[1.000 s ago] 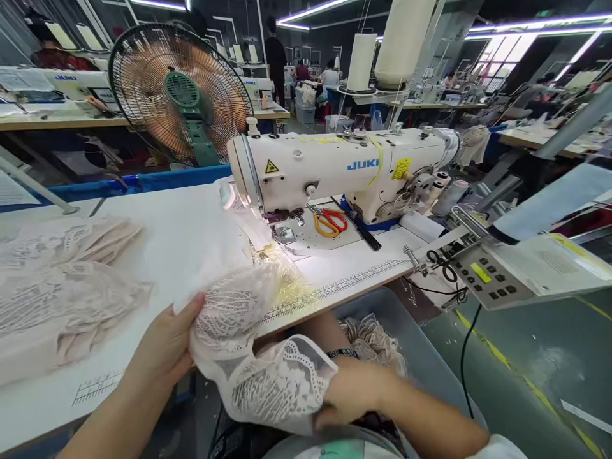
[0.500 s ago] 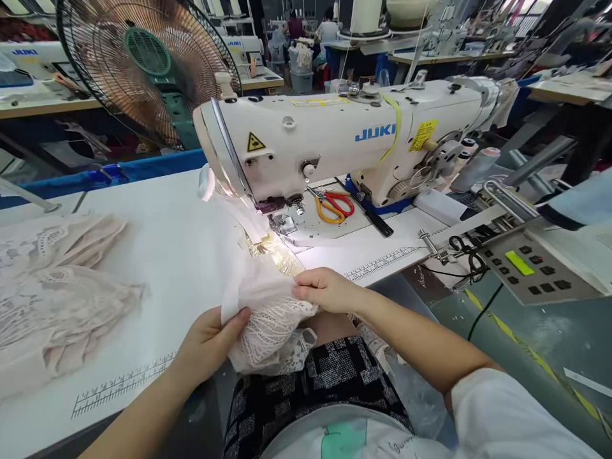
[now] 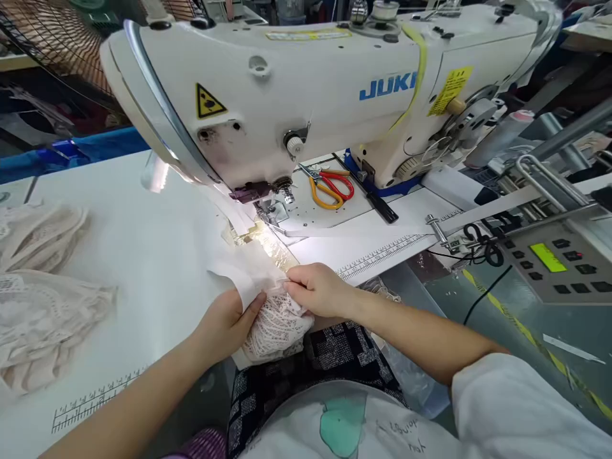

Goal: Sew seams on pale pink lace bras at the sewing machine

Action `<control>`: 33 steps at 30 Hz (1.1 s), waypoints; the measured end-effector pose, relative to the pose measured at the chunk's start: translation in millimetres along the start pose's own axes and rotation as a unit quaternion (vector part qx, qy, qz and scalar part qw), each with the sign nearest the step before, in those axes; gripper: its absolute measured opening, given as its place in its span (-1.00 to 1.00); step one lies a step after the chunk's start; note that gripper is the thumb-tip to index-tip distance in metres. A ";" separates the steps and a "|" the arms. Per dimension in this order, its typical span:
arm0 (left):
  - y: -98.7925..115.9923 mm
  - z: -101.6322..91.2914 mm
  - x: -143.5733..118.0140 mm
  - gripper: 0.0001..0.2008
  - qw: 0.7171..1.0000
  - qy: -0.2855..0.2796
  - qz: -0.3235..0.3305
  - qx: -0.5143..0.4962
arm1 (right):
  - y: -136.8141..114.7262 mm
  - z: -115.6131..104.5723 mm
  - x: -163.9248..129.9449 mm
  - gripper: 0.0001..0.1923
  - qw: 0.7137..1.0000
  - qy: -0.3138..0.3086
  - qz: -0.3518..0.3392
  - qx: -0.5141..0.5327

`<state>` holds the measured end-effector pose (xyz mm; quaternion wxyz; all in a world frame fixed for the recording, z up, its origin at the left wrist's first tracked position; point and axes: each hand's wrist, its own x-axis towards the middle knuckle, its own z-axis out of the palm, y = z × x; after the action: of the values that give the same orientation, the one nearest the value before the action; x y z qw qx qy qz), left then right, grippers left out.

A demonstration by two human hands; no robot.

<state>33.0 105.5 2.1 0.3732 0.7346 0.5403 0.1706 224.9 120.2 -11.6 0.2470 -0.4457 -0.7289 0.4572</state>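
Note:
A pale lace garment [image 3: 277,325] hangs over the table's front edge, its smooth white upper band [image 3: 253,268] lying in front of the sewing machine [image 3: 306,83]. My left hand [image 3: 234,322] pinches the cloth between thumb and fingers at the left. At the right, my right hand [image 3: 313,290] grips the band's edge by its fingertips. Just beyond the hands, a shiny gold plate [image 3: 272,245] sits under the machine's lit needle area. A white elastic strip [image 3: 234,213] lies behind that plate. Cloth covers some of my left fingers.
Scissors [image 3: 329,191] with orange and red handles and a black-handled tool [image 3: 380,207] lie on the machine bed. Lace pieces [image 3: 43,293] are piled at the left. A control panel [image 3: 554,255] stands at the right, and a fan [image 3: 52,44] is at the back left.
The view has moved closer to the machine. My left hand has shifted nearer my right along the cloth, and the garment's white band now folds over toward the left.

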 end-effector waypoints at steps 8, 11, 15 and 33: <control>21.7 12.7 -19.2 -0.62 0.986 0.065 -0.099 -0.119 | -8.8 13.3 -12.2 -0.73 0.976 0.091 0.012 -0.198; 34.4 26.0 -35.3 -0.65 0.900 0.056 -0.199 -0.383 | -9.8 13.0 -26.8 -0.81 0.964 0.124 0.000 -0.237; 42.4 34.4 -44.2 -0.71 0.761 0.044 -0.279 -0.584 | 6.7 2.2 -63.3 -0.72 0.968 0.236 -0.020 -0.080; -8.5 -31.1 49.0 -0.66 0.983 -0.038 0.077 -0.165 | 38.0 72.4 -83.2 -0.32 0.884 -0.024 0.172 0.433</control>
<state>24.6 163.1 9.0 0.4953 0.7085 0.4321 0.2569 225.3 22.1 -74.7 0.3150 -0.4016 -0.3758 0.7735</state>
